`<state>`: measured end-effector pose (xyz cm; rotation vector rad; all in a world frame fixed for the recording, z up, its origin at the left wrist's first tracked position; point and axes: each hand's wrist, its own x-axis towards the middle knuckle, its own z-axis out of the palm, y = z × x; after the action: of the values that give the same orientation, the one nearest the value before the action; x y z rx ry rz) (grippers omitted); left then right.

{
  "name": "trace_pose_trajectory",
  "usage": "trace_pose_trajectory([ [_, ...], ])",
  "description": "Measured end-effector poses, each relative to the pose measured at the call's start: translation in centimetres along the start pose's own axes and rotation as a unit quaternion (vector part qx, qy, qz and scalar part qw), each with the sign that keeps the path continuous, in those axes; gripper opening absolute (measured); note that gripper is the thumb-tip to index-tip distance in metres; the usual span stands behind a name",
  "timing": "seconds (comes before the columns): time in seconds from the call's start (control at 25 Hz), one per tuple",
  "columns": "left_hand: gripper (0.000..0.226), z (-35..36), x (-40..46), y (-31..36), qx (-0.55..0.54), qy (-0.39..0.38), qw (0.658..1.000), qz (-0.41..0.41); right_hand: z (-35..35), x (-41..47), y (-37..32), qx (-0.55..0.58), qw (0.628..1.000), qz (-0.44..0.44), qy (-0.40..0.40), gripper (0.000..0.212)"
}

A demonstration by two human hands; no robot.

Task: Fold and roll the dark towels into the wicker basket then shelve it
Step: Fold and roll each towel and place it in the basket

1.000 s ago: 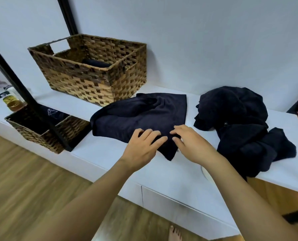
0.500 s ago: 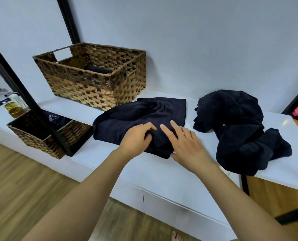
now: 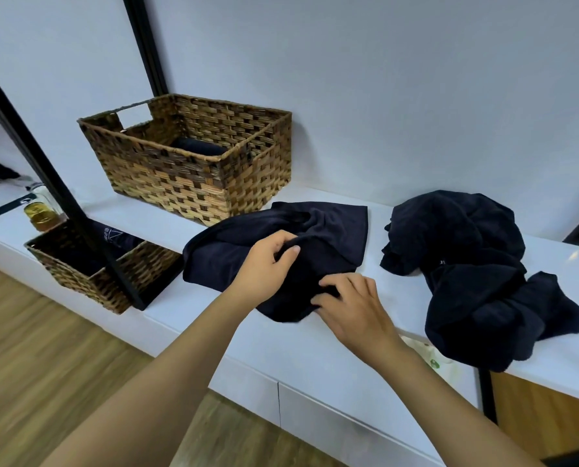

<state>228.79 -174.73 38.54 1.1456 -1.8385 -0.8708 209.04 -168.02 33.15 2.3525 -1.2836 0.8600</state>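
The left hand (image 3: pixel 264 271) pinches a raised fold of the dark towel (image 3: pixel 281 244) between thumb and curled fingers. The right hand (image 3: pixel 352 308) grips the towel's near corner, fingers curled into the soft, matte cloth. The towel lies rumpled on the smooth white worktop (image 3: pixel 315 352). Behind it stands the rectangular wicker basket (image 3: pixel 193 176), coarse-woven, holding 1 rolled towel (image 3: pixel 197 148). A crumpled towel heap (image 3: pixel 467 274) lies to the right, apart.
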Motion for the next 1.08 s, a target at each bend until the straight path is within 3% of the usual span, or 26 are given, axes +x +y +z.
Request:
trace_pose_trajectory([
  [0.12,0.015,-0.1,-0.3,2.0,-0.090,-0.005,0.996,0.005,-0.9,2.5,-0.3,0.183,0.971,0.149,0.028,0.015],
  [0.2,0.014,-0.4,-0.6,2.8,-0.082,0.001,0.997,0.012,-1.2,4.2,-0.4,0.262,0.941,0.210,0.046,0.013],
  [0.4,0.015,-1.4,-1.4,3.5,-0.129,0.042,0.990,-0.023,-1.5,6.9,-1.3,0.386,0.894,0.224,0.037,0.010],
  [0.6,0.031,-2.5,-2.5,3.4,-0.016,0.044,0.999,0.003,-1.5,8.5,-1.8,0.391,0.893,0.217,0.040,0.005],
  [0.76,0.037,-2.8,-2.9,3.5,-0.032,0.046,0.998,-0.009,-1.5,9.2,-2.2,0.392,0.895,0.211,0.032,0.010],
  [0.96,0.013,-3.2,-3.3,3.3,-0.037,0.060,0.997,-0.010,-1.5,9.7,-2.7,0.407,0.888,0.212,0.029,0.010],
  [1.08,0.011,-4.8,-2.9,3.4,0.011,0.112,0.994,0.005,-1.1,9.0,-2.1,0.365,0.910,0.193,-0.038,0.013],
])
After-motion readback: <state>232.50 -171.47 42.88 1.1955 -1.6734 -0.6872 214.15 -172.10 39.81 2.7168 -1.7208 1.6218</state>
